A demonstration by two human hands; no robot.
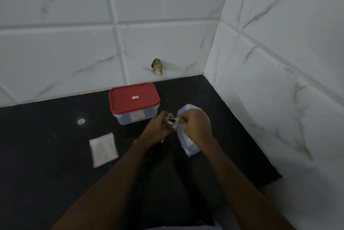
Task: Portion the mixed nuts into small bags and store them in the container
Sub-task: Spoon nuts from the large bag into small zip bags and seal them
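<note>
The small bag point(170, 122) is held above the counter point(55, 164), just in front of the container point(130, 119) — the left grip point(156, 131) clenched round its body, the right grip point(195, 125) pinching its mouth. The likely slip: if the mouth is not closed along its whole width, or the pinch drags it askew, nuts could spill onto the dark counter. The bag is clear and crumpled, with a few pale and brown nuts showing through; how full it is I cannot tell. Under the right grip lies a bigger blue-marked bag point(186, 147). The container's red lid point(134, 97) is on — it must come off before storing. Empty bags point(103, 149) lie to the left.
</note>
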